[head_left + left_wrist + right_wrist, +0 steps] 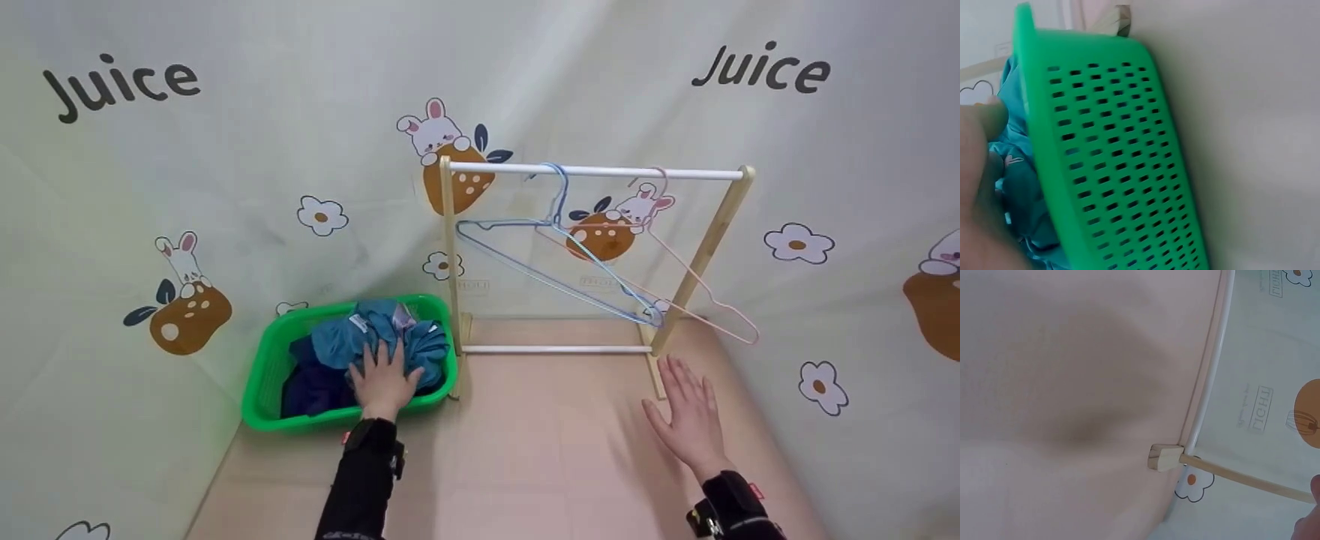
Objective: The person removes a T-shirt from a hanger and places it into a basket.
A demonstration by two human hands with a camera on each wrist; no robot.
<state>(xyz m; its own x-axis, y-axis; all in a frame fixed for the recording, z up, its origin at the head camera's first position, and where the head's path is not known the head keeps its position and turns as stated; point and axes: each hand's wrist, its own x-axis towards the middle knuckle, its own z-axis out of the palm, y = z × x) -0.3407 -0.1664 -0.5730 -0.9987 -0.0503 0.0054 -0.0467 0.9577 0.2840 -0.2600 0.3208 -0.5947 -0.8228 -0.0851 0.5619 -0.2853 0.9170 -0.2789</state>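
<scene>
In the head view my left hand (384, 379) rests with spread fingers on teal cloth (337, 343) piled in a green basket (259, 390). Dark navy cloth (315, 388) lies beside it in the same basket. The left wrist view shows the basket's slotted side (1106, 140) and part of the hand at the left edge. My right hand (691, 424) hovers over the floor near the rack's right foot, fingers straight and holding nothing. Only a bit of its fingers (1311, 517) shows in the right wrist view.
A small rack with wooden posts (716, 225) and a white top bar (495, 168) stands right of the basket. Blue hangers (559, 217) and a pink hanger (694, 277) hang from it. Printed sheeting (337, 112) encloses the pinkish floor (540, 435).
</scene>
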